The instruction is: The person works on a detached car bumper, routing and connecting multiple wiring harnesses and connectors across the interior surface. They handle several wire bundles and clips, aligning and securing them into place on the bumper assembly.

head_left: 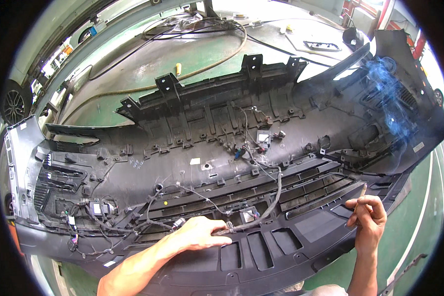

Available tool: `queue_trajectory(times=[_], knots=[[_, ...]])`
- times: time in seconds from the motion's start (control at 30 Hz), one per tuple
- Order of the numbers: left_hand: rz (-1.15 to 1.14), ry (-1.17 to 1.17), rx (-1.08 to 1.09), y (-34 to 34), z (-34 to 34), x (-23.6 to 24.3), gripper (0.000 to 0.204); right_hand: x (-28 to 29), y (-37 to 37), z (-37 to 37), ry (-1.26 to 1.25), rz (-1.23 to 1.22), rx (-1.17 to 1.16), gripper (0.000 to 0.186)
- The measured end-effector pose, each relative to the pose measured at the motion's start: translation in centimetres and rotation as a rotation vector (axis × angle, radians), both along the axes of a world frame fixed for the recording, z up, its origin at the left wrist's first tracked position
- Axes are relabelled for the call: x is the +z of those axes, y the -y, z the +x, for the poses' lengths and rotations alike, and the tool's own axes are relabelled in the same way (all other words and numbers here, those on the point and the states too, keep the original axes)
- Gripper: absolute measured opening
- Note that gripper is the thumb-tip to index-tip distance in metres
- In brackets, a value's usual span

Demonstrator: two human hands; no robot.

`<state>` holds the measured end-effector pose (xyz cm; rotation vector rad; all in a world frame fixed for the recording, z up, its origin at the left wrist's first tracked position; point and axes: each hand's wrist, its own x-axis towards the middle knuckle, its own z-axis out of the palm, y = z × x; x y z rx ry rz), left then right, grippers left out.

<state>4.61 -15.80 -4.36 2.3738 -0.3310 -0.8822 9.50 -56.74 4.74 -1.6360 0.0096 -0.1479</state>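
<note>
A worker's left forearm [138, 264] is bare as far as it shows, broad below and tapering toward the hand. The left grip [200, 232] is a bare hand, its back smooth and rounded. The right forearm [364, 269], also bare, looks narrower; the right grip [367, 216] is likewise a bare hand. Pale cloth [326, 290], apparently clothing, shows too little to tell its cut.

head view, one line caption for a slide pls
Left hand at the wiring harness on a black car bumper, right hand holding a cigarette, smoke hanging beyond.
</note>
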Motion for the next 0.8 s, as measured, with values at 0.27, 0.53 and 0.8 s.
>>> queue_trajectory(times=[0.27, 0.53, 0.8], knots=[[-0.527, 0.173, 0.636, -2.3, -0.1, 10.7, 0.026, 0.2, -0.3, 0.1, -0.014, -0.008, 0.052, 0.013], [-0.850, 0.819, 0.910, -10.3, -2.3, 14.8, 0.041, 0.4, -0.4, 0.1, -0.050, -0.014, 0.075, 0.015], [-1.020, 1.017, 1.295, -17.6, -4.7, 16.8, 0.042, 0.5, -0.6, 0.0, -0.082, -0.036, 0.164, 0.017]])
